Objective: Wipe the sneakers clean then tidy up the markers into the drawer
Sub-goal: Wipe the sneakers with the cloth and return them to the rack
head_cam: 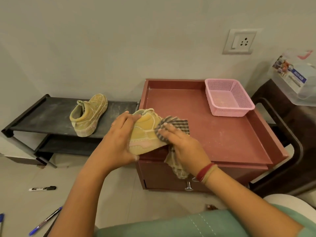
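Head view: the left hand [119, 139] has its grip round one end of a sneaker [145, 132], holding it over the front edge of the red desk [222, 139]. The right hand [184, 144] grips a striped cloth [172, 124] and presses it on that shoe. The other sneaker [87, 115] sits on a black rack [42, 113]. A marker [42, 188] lies on the floor [17, 177].

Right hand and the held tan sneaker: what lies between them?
Head view: a grey-and-beige checked cloth, pressed by the right hand against the tan sneaker.
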